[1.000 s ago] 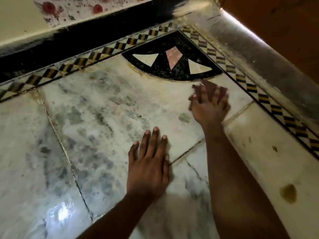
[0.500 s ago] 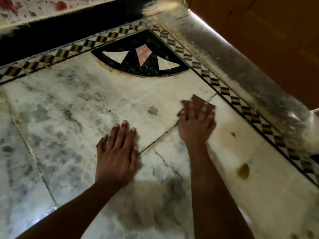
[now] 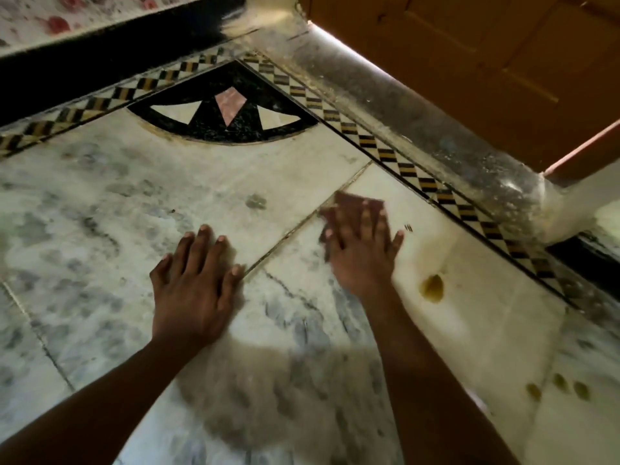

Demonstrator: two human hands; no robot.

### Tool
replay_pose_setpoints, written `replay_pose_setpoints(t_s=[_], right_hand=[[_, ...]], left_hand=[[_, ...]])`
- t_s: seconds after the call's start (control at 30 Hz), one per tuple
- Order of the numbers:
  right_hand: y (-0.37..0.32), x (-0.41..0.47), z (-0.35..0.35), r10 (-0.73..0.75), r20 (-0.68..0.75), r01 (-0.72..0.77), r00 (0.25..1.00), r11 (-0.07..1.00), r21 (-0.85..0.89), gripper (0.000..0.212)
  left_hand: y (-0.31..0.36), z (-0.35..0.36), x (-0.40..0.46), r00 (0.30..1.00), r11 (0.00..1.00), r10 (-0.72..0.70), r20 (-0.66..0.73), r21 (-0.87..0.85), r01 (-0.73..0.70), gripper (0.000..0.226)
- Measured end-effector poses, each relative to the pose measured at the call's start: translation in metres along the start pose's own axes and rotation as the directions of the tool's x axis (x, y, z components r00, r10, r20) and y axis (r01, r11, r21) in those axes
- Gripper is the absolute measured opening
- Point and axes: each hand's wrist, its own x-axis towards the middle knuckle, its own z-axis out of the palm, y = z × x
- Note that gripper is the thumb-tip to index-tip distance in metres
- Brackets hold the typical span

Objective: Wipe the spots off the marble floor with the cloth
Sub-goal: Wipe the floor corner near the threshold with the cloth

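Observation:
My right hand (image 3: pixel 360 255) presses flat on a dark reddish-brown cloth (image 3: pixel 352 204), whose far edge shows beyond my blurred fingertips. It lies on the pale marble floor (image 3: pixel 100 203), just right of a tile joint. A brown-yellow spot (image 3: pixel 432 287) sits on the floor to the right of my right wrist. Several smaller brown spots (image 3: pixel 558 389) lie further toward me at the right. A small dark mark (image 3: pixel 408 227) is beside my right fingertips. My left hand (image 3: pixel 194 283) rests palm down on the grey-veined marble with fingers spread, holding nothing.
A black fan-shaped inlay (image 3: pixel 224 119) fills the floor's far corner. A black-and-yellow checked border (image 3: pixel 385 152) runs along a raised grey stone threshold (image 3: pixel 436 129) at the right. Behind it stands a brown wooden door (image 3: pixel 486 62). A black skirting (image 3: pixel 84 62) lines the far wall.
My right hand with the cloth has slid from beside the black inlay toward me and to the right, across the tile joint. The view has shifted right, showing more spots. My left hand stayed planted.

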Motion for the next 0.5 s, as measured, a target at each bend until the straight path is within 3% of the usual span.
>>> replay_pose_setpoints(t_s=[0.1,0.17,0.27,0.33,0.43,0.5], right_hand=[[0.026,-0.097,0.015,-0.066,-0.142,0.062,0.988,0.998,-0.029,0.057],[0.057,-0.120,0.009,0.080,-0.122,-0.085,0.989,0.996,-0.037,0.057],[0.082,-0.085,-0.010,0.354,-0.043,-0.349,0.934,0.933,0.090,0.059],[0.075,-0.056,-0.019,0.415,0.021,-0.415,0.909,0.904,0.103,0.061],[0.069,-0.075,-0.011,0.282,0.018,-0.283,0.959,0.959,0.013,0.062],[0.084,-0.115,0.002,0.116,-0.098,-0.118,0.988,0.993,-0.010,0.062]], left_hand=[[0.002,-0.003,-0.001,1.000,1.000,0.009,0.014,-0.016,-0.009,0.067],[0.003,-0.006,-0.002,0.999,0.998,0.051,0.006,-0.026,-0.051,0.064],[0.006,-0.009,-0.005,0.974,0.973,0.228,-0.010,-0.045,-0.228,0.060],[0.004,-0.009,-0.005,0.950,0.949,0.313,-0.006,-0.043,-0.313,0.062],[0.014,-0.008,-0.019,0.958,0.953,0.285,-0.022,-0.100,-0.286,0.065],[0.040,-0.004,-0.034,0.956,0.939,0.290,-0.045,-0.181,-0.294,0.068]])
